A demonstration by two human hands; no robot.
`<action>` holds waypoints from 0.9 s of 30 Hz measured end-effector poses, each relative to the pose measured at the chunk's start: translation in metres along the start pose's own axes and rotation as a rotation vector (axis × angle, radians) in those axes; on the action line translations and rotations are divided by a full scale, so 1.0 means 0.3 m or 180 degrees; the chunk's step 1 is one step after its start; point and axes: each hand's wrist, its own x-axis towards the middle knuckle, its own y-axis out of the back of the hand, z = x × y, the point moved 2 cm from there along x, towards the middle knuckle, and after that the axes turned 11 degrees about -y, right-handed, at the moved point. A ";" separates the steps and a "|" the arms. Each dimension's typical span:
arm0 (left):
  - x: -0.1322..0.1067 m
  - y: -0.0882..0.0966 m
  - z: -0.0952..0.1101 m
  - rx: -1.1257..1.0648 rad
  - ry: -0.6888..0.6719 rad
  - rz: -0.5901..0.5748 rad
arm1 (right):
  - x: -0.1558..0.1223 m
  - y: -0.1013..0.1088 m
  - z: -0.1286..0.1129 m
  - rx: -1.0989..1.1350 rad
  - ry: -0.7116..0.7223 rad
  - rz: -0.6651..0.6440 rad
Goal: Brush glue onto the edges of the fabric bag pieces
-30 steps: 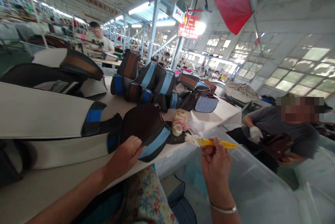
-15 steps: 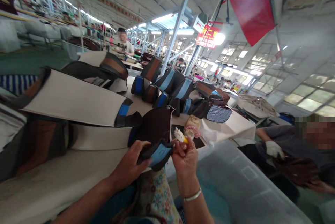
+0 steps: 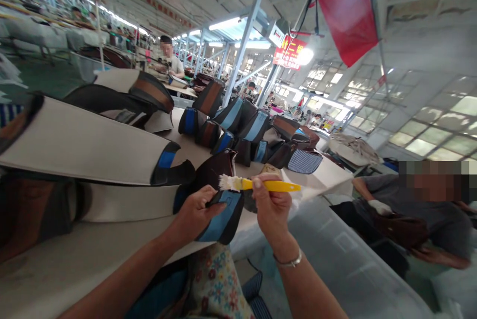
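My left hand grips the edge of a dark panel with a light-blue stripe, thumb on top and fingers curled. My right hand pinches a yellow-handled brush held nearly level. Its white, clotted bristles point left, over the panel's far edge; whether they touch it I cannot tell. Just behind the panel stands a dark brown piece. A tan container is mostly hidden behind my right hand.
Striped dark pieces crowd the table's far side. Long beige panels with dark ends lie at left. A translucent bin stands at right, before a seated person in a dark shirt. Another person works farther back.
The brush has swung from upright beside the container to level, its bristles now over the panel. My left hand has shifted its hold, and the panel's blue face shows more fully.
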 end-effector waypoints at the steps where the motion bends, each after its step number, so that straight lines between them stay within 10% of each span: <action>1: 0.003 0.005 0.003 -0.0028 0.0009 -0.0013 | 0.008 -0.006 -0.004 -0.0381 0.0230 -0.0233; 8: -0.004 0.027 0.010 -0.0190 0.0162 0.0038 | 0.054 0.073 -0.085 -0.1982 0.1530 -0.0733; 27: -0.027 0.025 0.019 -0.0673 0.0430 -0.0013 | 0.038 0.094 -0.102 -0.2093 0.1464 -0.0960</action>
